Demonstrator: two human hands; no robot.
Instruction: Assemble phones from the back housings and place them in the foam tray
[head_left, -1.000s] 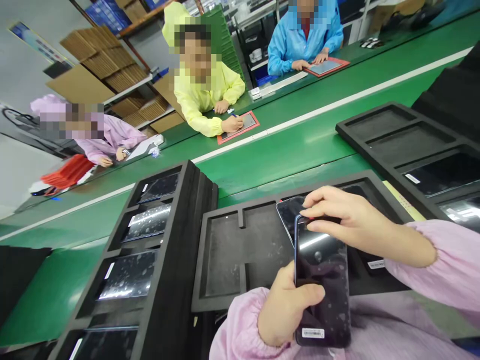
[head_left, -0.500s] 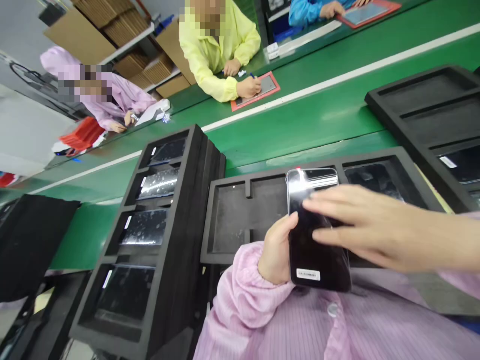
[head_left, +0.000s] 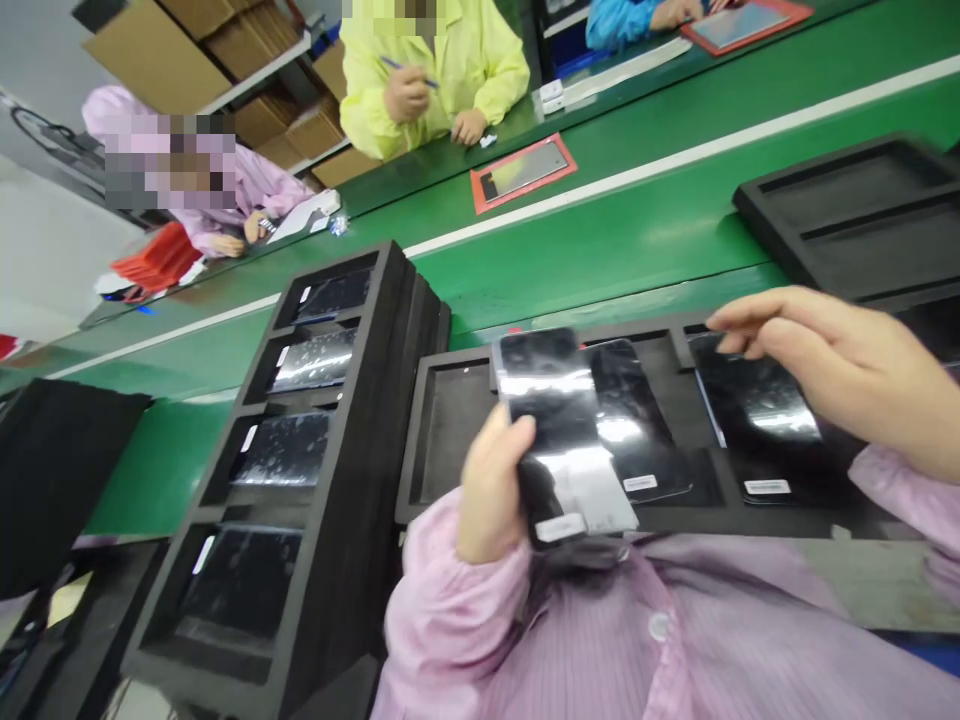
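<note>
My left hand (head_left: 493, 480) grips a glossy black phone screen (head_left: 551, 400) by its left edge, thumb on its face. The screen is tilted, with a white label at its lower end and bright light reflections across it. Behind and to its right, another black phone screen (head_left: 634, 410) lies in the black foam tray (head_left: 442, 512). My right hand (head_left: 817, 350) hovers over the tray's right side, fingers loosely bent with nothing visible between them. Below it, a labelled phone screen (head_left: 757, 420) rests in the right compartment.
Stacked foam trays (head_left: 352, 450) holding several screens stand to the left. Another foam tray (head_left: 825, 225) lies at the right. Beyond runs a green conveyor (head_left: 637, 225) with a red-framed panel (head_left: 525, 172). Across it sit co-workers, one in a yellow jacket (head_left: 442, 85) holding a pen.
My left hand has moved left with a screen. My right hand has left the screen's face and shifted right and up. The yellow-sleeved hand has lifted its pen off the panel.
</note>
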